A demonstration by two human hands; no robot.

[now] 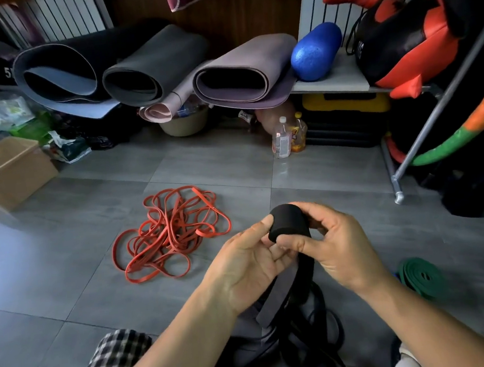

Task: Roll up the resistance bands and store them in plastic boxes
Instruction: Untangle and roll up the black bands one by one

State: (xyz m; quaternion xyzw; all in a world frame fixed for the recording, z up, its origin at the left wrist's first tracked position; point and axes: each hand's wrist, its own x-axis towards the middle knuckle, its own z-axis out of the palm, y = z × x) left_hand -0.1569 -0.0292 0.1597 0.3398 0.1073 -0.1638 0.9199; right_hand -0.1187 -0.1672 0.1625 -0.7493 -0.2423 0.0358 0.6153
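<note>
Black band [287, 223]: a partly rolled coil was held up near the middle of the view, its loose tail hanging down to a dark heap near the knees.
Left hand [249, 267]: thumb and fingers were clamped on the coil's left side.
Right hand [332, 238]: fingers were curled round the coil's right side.
Red bands [169, 233]: a tangle lay on the grey floor [66, 257], left of the hands.
Green band [421, 277]: it lay coiled on the floor at the near right.
</note>
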